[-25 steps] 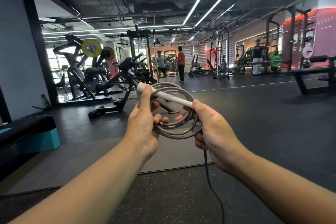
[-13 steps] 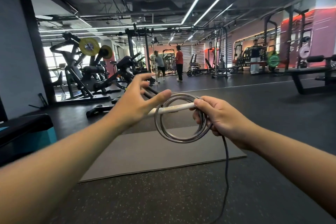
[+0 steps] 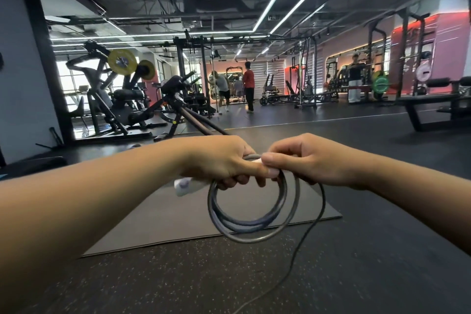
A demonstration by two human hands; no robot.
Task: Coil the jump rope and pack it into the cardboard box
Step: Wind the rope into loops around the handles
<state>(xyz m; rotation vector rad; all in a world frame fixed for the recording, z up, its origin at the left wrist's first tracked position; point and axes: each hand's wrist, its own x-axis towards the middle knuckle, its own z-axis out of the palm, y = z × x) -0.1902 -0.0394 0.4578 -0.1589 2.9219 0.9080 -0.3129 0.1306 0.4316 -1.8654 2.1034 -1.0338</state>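
The grey jump rope (image 3: 251, 224) hangs as a coil of several loops below my two hands, held out in front of me. My left hand (image 3: 219, 160) is closed around the white handle (image 3: 184, 186), whose end sticks out to the left under my palm. My right hand (image 3: 305, 158) pinches the top of the coil beside it, thumb touching the left hand's fingers. A loose tail of rope (image 3: 300, 245) drops from the right hand to the floor. No cardboard box is in view.
A grey exercise mat (image 3: 158, 224) lies on the speckled rubber floor below the coil. Weight machines (image 3: 114, 99) stand at the left, a bench (image 3: 433, 104) and racks at the right. Several people stand far back near the mirrors.
My left hand, open and apart from the rope half a second ago, has come back and closed on the white handle. The coil now hangs lower and the handle points left.
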